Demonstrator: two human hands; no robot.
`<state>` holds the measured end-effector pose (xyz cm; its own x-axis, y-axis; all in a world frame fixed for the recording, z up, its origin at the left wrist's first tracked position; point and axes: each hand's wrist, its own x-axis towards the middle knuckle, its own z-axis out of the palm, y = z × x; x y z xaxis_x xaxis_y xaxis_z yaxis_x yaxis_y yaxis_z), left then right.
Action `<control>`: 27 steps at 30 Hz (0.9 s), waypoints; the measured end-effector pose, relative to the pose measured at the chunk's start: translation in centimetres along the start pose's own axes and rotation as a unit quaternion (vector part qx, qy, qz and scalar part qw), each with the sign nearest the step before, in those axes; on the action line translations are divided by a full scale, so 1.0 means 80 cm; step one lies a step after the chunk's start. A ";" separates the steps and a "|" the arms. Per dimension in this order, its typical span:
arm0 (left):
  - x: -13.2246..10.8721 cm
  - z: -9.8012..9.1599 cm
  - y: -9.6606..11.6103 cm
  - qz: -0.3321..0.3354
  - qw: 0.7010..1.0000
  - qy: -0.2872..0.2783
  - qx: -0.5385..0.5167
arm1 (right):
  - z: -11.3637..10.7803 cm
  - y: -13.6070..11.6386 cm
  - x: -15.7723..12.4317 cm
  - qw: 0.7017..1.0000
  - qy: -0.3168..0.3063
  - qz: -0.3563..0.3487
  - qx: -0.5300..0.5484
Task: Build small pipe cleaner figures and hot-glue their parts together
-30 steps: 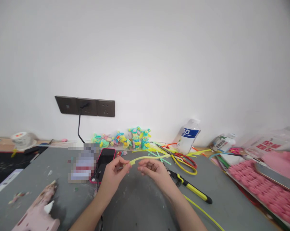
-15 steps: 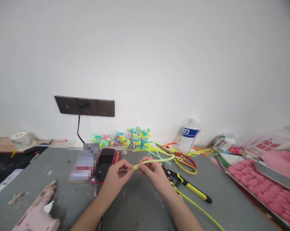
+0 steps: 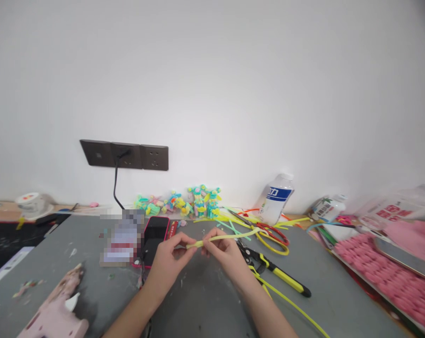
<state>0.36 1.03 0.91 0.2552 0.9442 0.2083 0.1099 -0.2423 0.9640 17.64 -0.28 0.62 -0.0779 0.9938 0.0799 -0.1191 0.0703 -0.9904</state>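
A pale yellow flexible strip (image 3: 229, 237) is stretched between my two hands above the grey table. My left hand (image 3: 172, 256) pinches its left end between thumb and fingertips. Just beside it, my right hand (image 3: 222, 251) pinches the strip too, and the free length runs off to the right over that hand, curving at its tip. Yellow-and-black pliers (image 3: 282, 277) lie to the right of my right wrist. Behind them rest scissors with red and yellow handles (image 3: 274, 237). Another long yellow strip (image 3: 297, 305) lies along the table at the lower right.
Several small colourful figures (image 3: 201, 202) stand along the wall. A phone with a pink edge (image 3: 158, 230) lies beyond my left hand. A pink glue gun (image 3: 57, 310) is at the lower left. A bottle (image 3: 277, 199), a smaller bottle (image 3: 328, 208) and pink knitted material (image 3: 384, 267) are to the right.
My left fingertips now sit slightly further left on the strip, with a little more of it showing at them. My right hand and the surroundings look nearly the same.
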 end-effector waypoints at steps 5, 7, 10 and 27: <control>0.000 0.000 0.001 0.023 1.000 0.007 0.006 | 0.002 -0.003 0.000 1.000 0.002 0.009 -0.004; 0.000 0.000 0.004 0.038 0.999 0.009 0.011 | 0.002 -0.003 0.000 1.000 0.001 0.014 0.001; -0.001 0.000 0.008 0.050 0.999 0.013 0.018 | 0.003 -0.002 0.000 1.000 0.004 0.010 0.003; -0.003 0.000 0.015 0.112 0.992 0.045 0.039 | 0.015 -0.003 -0.002 0.999 0.036 -0.027 0.014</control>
<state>0.40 0.50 2.04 0.1948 0.8802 0.4327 0.1347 -0.4610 0.8771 16.52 -0.59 0.96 0.0013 0.9924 0.1234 -0.1486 0.1223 -0.9813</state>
